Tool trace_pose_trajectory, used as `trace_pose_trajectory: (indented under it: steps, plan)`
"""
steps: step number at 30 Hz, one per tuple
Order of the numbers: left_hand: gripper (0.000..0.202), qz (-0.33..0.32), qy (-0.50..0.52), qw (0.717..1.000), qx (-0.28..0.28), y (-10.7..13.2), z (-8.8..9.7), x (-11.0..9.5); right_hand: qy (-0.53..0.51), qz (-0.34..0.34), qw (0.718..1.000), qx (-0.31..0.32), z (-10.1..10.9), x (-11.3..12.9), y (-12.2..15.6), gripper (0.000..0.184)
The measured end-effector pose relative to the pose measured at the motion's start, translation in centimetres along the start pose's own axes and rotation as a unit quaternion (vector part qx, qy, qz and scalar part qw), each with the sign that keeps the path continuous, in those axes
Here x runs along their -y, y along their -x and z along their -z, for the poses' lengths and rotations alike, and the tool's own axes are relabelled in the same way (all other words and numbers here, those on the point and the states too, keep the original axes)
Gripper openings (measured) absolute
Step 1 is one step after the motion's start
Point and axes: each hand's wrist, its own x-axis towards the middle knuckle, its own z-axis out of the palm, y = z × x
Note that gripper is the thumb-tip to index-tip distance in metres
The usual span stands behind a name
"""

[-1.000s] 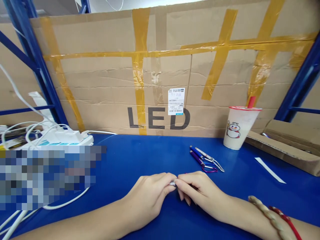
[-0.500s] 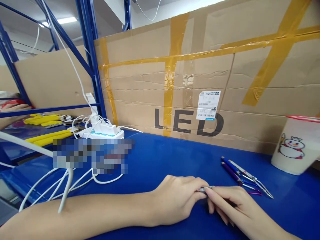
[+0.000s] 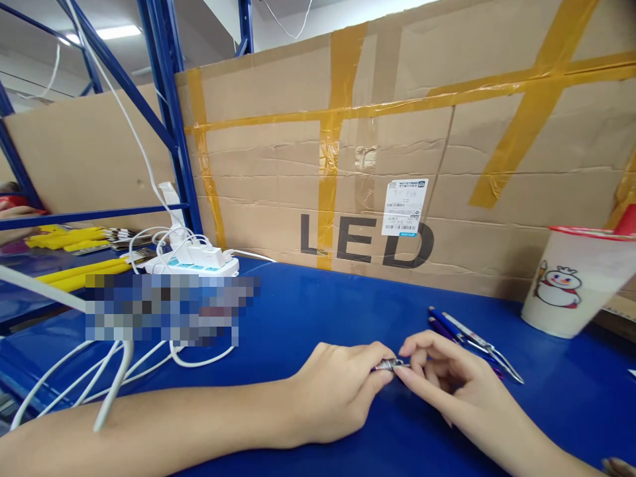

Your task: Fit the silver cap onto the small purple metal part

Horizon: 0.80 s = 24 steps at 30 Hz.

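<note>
My left hand (image 3: 342, 391) is closed in a pinch around a slim pen (image 3: 385, 365). Only a short stretch of the pen shows, with a silvery, dark-patterned barrel and a thin metal end pointing right; the rest is hidden in the hand. My right hand (image 3: 462, 391) is at that end, thumb tip touching or very close to it, with the index finger lifted and apart from the thumb. Behind the right hand, several pens (image 3: 477, 341) in blue, purple and silver lie in a loose bunch on the blue table (image 3: 298, 311).
A white cup with a red rim (image 3: 556, 291) stands at the right. A big cardboard box (image 3: 278, 172) marked LED walls off the back. White cables (image 3: 116, 391) and a power strip (image 3: 199, 264) are at left, beside a blue metal rack (image 3: 181, 152) and yellow items (image 3: 64, 240).
My right index finger has lifted from the pen's end, and the right fingers have spread. More of the pen shows between the hands. The view has shifted slightly to the right.
</note>
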Motion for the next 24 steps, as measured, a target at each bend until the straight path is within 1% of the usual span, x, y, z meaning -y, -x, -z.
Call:
trace_pose_trajectory:
  steps: [3, 5, 8, 10, 18, 24]
  plan:
    - [0.021, 0.001, 0.011, 1.0, -0.006, -0.1, 0.01, 0.05, 0.021, 0.02, 1.0, -0.008, 0.15, -0.35, 0.02, 0.035]
    - [0.022, 0.004, 0.015, 1.0, -0.006, -0.2, 0.03, 0.04, 0.034, 0.041, 0.998, -0.024, 0.2, -0.5, -0.03, 0.034]
    - [0.023, 0.013, 0.027, 1.0, -0.006, -0.32, 0.06, 0.01, 0.033, 0.07, 0.996, -0.05, 0.19, -0.66, -0.12, 0.033]
    - [0.023, 0.016, 0.034, 0.999, -0.006, -0.34, 0.08, 0.02, 0.026, 0.077, 0.995, -0.058, 0.18, -0.71, -0.16, 0.032]
    - [0.023, 0.011, 0.033, 0.999, -0.004, -0.3, -0.01, 0.14, -0.018, 0.064, 0.996, -0.055, 0.22, -0.22, -0.37, 0.03]
    - [0.023, 0.015, 0.032, 0.999, 0.0, -0.38, -0.06, 0.12, -0.023, 0.05, 0.997, -0.046, 0.11, -0.24, -0.43, 0.032]
